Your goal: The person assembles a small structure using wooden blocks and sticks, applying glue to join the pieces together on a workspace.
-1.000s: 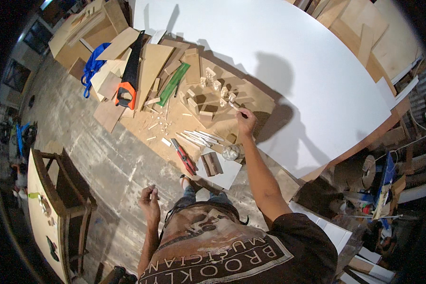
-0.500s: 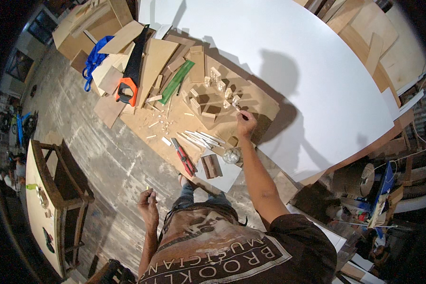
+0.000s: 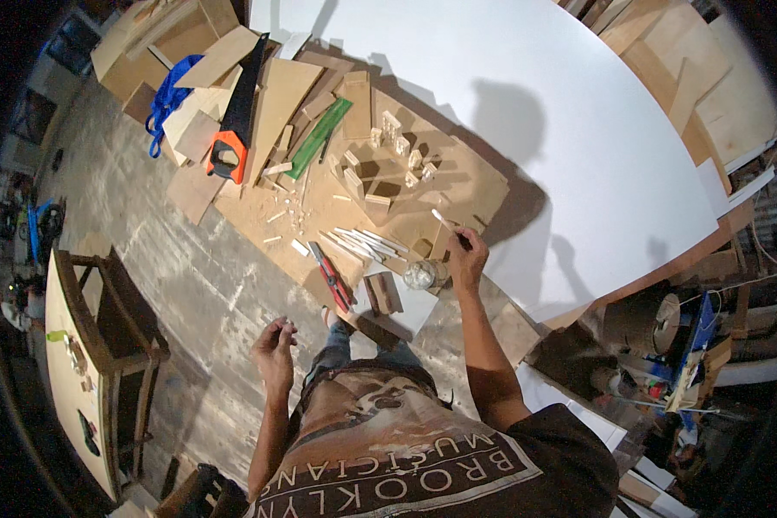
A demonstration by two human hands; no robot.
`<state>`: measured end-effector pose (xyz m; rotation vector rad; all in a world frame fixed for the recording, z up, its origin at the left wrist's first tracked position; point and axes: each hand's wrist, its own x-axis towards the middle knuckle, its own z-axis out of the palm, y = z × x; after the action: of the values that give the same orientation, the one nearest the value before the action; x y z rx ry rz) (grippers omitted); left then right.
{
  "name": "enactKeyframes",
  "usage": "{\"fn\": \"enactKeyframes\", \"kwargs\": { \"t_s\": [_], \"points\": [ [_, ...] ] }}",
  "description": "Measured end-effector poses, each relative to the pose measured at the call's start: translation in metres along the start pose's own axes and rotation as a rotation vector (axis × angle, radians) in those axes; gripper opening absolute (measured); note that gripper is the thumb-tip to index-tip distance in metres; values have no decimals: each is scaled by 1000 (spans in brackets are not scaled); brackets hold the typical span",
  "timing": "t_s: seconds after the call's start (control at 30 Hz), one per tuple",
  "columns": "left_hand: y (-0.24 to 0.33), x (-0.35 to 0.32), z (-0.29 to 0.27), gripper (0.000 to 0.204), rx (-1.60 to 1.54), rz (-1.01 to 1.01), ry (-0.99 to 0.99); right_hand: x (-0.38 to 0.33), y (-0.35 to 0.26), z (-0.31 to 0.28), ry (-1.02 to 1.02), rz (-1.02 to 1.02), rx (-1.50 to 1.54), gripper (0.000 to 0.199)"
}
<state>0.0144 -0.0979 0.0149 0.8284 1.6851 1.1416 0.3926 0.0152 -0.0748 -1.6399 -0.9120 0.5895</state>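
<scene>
My right hand point(image 3: 468, 257) pinches a thin stick with a white tip point(image 3: 439, 216), raised over the near right edge of the brown work board point(image 3: 483, 186). Beyond it, several small pale wooden pieces point(image 3: 392, 126) stand on the board, built up like little models. Just left of that hand is a glass jar point(image 3: 419, 275), with a bundle of white sticks point(image 3: 364, 244) lying farther left. My left hand point(image 3: 274, 345) hangs over the floor with fingertips pinched together; a tiny pale bit shows there, too small to name.
A red utility knife point(image 3: 331, 278) and a small brown wooden block point(image 3: 382, 294) lie near my body. An orange-handled handsaw point(image 3: 230, 155), a green strip point(image 3: 321, 138) and wood offcuts lie at the far left. A large white sheet point(image 3: 596, 155) spreads right. A wooden stand point(image 3: 104, 345) is at left.
My right hand has drawn back from the small wooden pieces toward me and slightly right, with the stick in its fingers. My left hand has turned a little and moved slightly.
</scene>
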Motion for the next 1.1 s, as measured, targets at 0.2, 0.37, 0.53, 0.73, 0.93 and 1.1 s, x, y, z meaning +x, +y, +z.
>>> {"fn": "enactKeyframes", "kwargs": {
  "t_s": [0.2, 0.37, 0.53, 0.73, 0.93, 1.1],
  "points": [
    [-15, -12, 19, 17, -134, -22, -11, -56, -17, -39, -212, -96, -210, 11],
    [-15, -17, 42, 18, -33, -100, -37, -70, -30, -40, -409, -83, -335, 15],
    [-3, -11, 73, 20, -233, 15, -236, -68, -26, -29, -517, -314, -514, 16],
    [12, 0, 112, 15, -304, 28, -371, -65, -29, -28, -574, -464, -652, 27],
    [16, 11, 188, 20, -324, -129, -346, -52, -61, -58, -503, -276, -559, 37],
    [-20, 54, 285, 15, -655, -276, -171, -5, -48, -99, -461, -215, -455, 40]
  ]
}}
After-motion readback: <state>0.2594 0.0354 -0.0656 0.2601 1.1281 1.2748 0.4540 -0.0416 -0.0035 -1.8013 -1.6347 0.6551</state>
